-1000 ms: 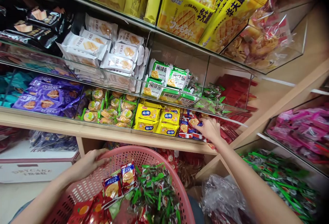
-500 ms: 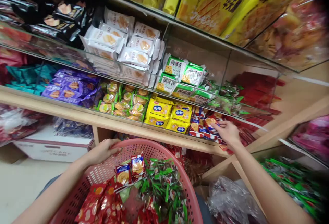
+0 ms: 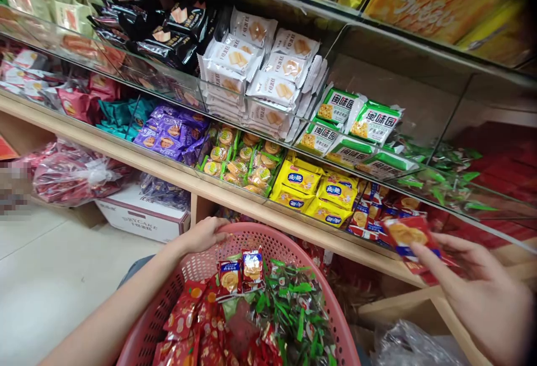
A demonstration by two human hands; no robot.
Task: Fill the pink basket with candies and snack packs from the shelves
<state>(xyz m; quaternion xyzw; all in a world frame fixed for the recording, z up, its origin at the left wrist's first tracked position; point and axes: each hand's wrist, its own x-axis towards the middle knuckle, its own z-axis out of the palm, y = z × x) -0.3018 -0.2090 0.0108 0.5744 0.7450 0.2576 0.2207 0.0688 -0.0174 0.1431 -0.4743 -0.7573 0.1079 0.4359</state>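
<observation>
My left hand (image 3: 206, 235) is closed over the far rim of a pink perforated plastic basket (image 3: 342, 327). Inside it lie red snack packets (image 3: 184, 315), green-and-clear wrapped sweets (image 3: 300, 304) and two red-and-blue cookie packets (image 3: 241, 271) near the back. At the right, my right hand (image 3: 465, 276) pinches a red-and-blue cookie packet (image 3: 409, 237) between thumb and fingers, in front of the shelf edge. Behind it, similar red-and-blue packets (image 3: 369, 212) fill a shelf compartment. The hand is partly blurred.
Clear-fronted shelves hold yellow packets (image 3: 331, 192), green-and-white packets (image 3: 369, 125), white cake packets (image 3: 277, 86) and purple packets (image 3: 172, 131). Below stand a white carton (image 3: 142, 215) and a bagged heap of red packets (image 3: 79, 173). A clear plastic bag (image 3: 415, 346) sits at lower right.
My right hand has drawn back from the shelf compartment, toward me, bringing a cookie packet out. The view has shifted right-to-left, so more of the left shelf shows. My left hand stays on the basket rim.
</observation>
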